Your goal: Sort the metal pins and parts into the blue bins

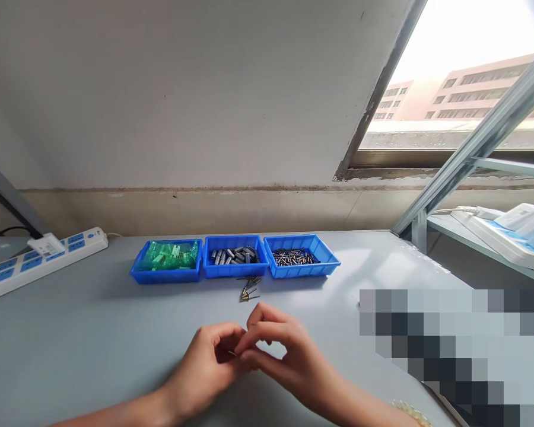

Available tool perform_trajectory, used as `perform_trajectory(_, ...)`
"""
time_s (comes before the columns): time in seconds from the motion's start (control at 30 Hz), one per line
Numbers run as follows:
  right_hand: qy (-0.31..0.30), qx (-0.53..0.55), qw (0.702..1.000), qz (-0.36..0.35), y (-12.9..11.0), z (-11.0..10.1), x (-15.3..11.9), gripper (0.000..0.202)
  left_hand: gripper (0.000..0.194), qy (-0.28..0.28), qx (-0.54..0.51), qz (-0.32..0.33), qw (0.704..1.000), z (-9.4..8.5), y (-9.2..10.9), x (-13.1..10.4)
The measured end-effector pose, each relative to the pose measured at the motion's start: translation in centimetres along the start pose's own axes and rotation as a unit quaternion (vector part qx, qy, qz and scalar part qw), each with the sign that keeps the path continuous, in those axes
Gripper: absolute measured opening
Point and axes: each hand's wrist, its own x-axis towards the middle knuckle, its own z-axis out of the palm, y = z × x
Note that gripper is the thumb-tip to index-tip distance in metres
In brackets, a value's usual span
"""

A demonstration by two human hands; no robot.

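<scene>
Our right hand (289,350) brings thumb and index finger nearly together against the curled fingers of our left hand (213,362); we cannot tell whether either grips anything small where they meet. Just beyond our fingers, loose slender metal pins (249,290) lie on the smooth grey tabletop (93,338). Behind them we have three blue plastic bins in a row: the left bin (166,276) with a green translucent bag (171,255), the middle bin (237,271) with grey metallic pieces (235,255), the right bin (305,271) with many dark, brassy pins (293,257).
</scene>
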Motion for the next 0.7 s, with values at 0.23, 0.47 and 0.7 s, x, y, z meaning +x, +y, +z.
perform_trajectory(0.23,0.002,-0.006,0.998,-0.054,0.4,0.0,0.0,0.012,0.023,-0.05,-0.104,-0.032,0.993,0.1,0.2,0.1)
perform_trajectory(0.47,0.071,-0.034,0.993,-0.083,-0.2,-1.5,0.6,0.011,0.013,0.038,-0.15,-0.063,0.986,-0.2,1.3,-0.3)
perform_trajectory(0.7,0.097,-0.023,0.994,0.042,0.2,-1.5,0.6,0.006,0.007,0.146,-0.114,0.003,0.983,-0.6,2.7,-1.1)
